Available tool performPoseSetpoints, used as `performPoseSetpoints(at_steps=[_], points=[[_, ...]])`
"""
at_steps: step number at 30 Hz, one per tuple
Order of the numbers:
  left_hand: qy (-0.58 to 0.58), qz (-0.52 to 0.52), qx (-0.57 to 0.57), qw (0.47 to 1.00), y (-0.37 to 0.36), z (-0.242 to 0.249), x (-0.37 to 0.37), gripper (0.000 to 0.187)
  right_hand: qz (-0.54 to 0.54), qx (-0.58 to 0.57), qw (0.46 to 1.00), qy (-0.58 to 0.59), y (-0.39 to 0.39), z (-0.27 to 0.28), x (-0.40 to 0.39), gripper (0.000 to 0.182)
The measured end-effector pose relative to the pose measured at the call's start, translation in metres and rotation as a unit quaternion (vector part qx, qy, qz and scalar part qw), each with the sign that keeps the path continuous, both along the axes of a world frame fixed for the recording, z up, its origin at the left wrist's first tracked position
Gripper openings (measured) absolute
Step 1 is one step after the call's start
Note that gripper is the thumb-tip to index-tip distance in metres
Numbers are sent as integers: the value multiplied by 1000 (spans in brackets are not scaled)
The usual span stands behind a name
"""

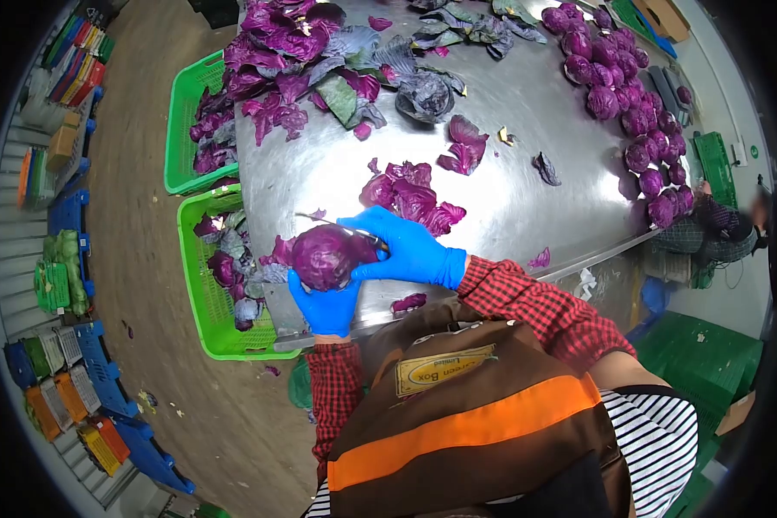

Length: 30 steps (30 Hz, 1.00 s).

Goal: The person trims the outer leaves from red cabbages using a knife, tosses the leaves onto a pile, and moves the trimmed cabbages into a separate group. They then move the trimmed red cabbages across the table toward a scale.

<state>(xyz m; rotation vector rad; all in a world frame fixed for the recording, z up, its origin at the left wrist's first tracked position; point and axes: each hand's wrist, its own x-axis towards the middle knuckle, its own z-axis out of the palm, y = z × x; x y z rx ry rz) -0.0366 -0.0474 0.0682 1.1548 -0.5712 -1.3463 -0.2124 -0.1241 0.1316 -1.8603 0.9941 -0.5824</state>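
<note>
Up close, the left hand (326, 304) — blue-gloved — cups a red cabbage (323, 256) from below, fingers curled around it, at the near edge of the steel table (527, 198) above a green crate (200, 298). The right hand (408, 249), also gloved, is closed on the handle of a knife (332, 224) whose blade lies across the cabbage's top. Loose leaves (413, 197) sit just beyond the hands, trimmed heads (630, 121) are heaped at the far right, and another person (716, 229) stands there.

A round, glossy purple cabbage head (323, 256) sits at the steel table's near edge, a thin knife (337, 224) across its top.
</note>
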Motion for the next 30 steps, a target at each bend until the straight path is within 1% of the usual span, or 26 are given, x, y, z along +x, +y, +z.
performPoseSetpoints(at_steps=[1,2,3,5,6,8,9,10,12,13,14,15,16,18,19,21,22,24,25,26,27,28,29,30], points=[[199,16,37,979,-1,-6,6,76,-1,-3,1000,-18,-2,-5,2,63],[391,31,72,917,-2,-10,9,75,-1,-7,999,-35,-3,-9,3,58],[399,36,83,912,-1,-10,9,73,0,-8,999,-35,-1,-16,3,58],[405,50,101,907,-1,-9,9,73,-18,24,998,-63,1,-29,0,43],[411,64,120,902,-2,-6,7,73,-18,23,998,-62,4,-30,-3,43],[410,76,114,902,-3,0,2,74,55,62,994,-65,14,-29,-14,33],[408,88,112,902,-3,3,1,75,85,39,995,11,18,-27,-24,30],[409,90,111,901,-3,0,2,75,88,40,995,12,24,-33,-37,30],[488,135,123,853,-3,-8,6,77,-39,109,993,10,33,-61,-65,32],[490,138,121,852,-1,-11,7,77,-117,46,988,90,36,-69,-78,37],[522,131,133,833,1,-14,8,78,-195,-17,966,169,40,-78,-89,42],[553,121,144,812,2,-16,7,79,-193,6,958,210,38,-73,-93,55],[554,120,144,811,3,-18,3,79,-194,5,958,212,36,-63,-90,55],[582,97,197,783,8,-21,-7,80,-109,14,992,54,37,-48,-69,64],[583,91,199,782,11,-24,-13,80,-91,114,989,6,37,-41,-58,68],[589,-22,199,783,21,-33,-24,82,-53,40,998,11,36,-44,-45,70],[590,-24,204,781,24,-37,-27,82,-41,3,999,13,37,-56,-44,70],[480,-59,385,786,28,-42,-28,90,-65,109,991,50,29,-84,-38,67],[427,-104,365,821,31,-37,-24,78,-83,137,986,36,23,-90,-36,64],[428,-104,364,821,38,-44,-24,78,-82,136,987,37,19,-95,-38,64],[101,-75,308,943,41,-41,-27,74,-70,157,982,71,13,-91,-38,63],[-238,-36,215,947,42,-39,-29,72,-57,180,976,105,11,-87,-37,63],[-296,15,178,938,42,-39,-36,76,-57,157,981,101,11,-84,-35,66],[-295,16,179,938,32,-40,-38,76,-55,157,981,101,12,-87,-34,66]])
